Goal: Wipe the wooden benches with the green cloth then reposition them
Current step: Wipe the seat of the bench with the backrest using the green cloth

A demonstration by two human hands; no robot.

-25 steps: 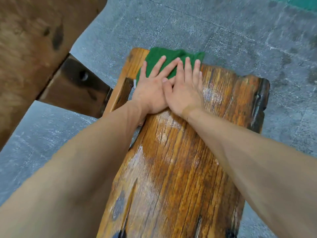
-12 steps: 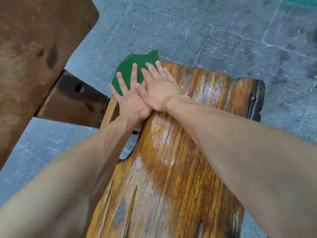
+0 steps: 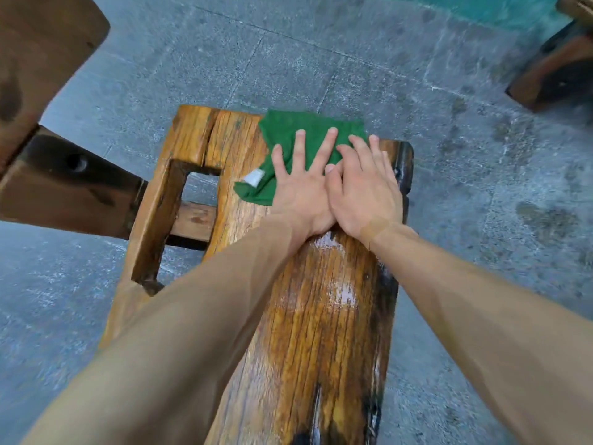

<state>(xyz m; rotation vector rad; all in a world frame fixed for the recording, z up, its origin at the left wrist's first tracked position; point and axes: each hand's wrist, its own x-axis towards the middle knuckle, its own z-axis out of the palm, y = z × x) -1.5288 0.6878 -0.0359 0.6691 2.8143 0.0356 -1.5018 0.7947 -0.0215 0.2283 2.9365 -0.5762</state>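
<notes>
A worn, glossy wooden bench (image 3: 321, 332) runs away from me, its top wet and shiny in patches. The green cloth (image 3: 301, 130) lies spread at its far end, toward the right side, with a small white tag on its near-left corner. My left hand (image 3: 301, 194) presses flat on the cloth with fingers spread. My right hand (image 3: 365, 194) lies flat beside it, its thumb overlapping the left hand and its fingertips on the cloth's right edge, near the bench's dark right rim.
A rectangular hole (image 3: 199, 187) cuts through the bench's left side. Another dark wooden bench (image 3: 64, 184) and a wide wooden slab (image 3: 38, 59) stand close on the left. A third wooden piece (image 3: 558, 69) sits at the top right on the grey stone floor (image 3: 321, 59).
Both hands have slid the cloth from the bench's far left corner across to the far right side. The view has pulled back and shows the hole in the bench.
</notes>
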